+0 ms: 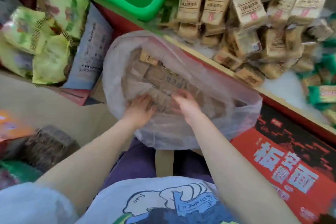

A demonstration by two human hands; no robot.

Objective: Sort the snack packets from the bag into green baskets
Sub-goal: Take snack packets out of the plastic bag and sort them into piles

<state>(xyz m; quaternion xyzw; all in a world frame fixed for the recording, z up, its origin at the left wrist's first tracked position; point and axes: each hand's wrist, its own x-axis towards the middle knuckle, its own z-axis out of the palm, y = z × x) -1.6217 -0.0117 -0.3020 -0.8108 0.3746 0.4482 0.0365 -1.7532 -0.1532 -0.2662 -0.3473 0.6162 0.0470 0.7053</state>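
Note:
A big translucent plastic bag (236, 114) stands open in front of me, with several brown snack packets (160, 76) inside. Both my hands reach into its mouth. My left hand (140, 109) lies on the packets at the near side, fingers spread and slightly bent. My right hand (183, 101) sits just to its right with fingers curled over the packets; the blur hides whether it grips one. A green basket (138, 5) sits at the top, its visible floor bare. Many brown packets (245, 23) are piled on the shelf to the right of it.
A cardboard box at the left holds yellow-green snack packs (41, 42) and a blue bag (91, 47). A red carton with large print (283, 160) lies at the right. Green packets (323, 92) lie at the far right. A dark brown pack (49, 143) sits at the lower left.

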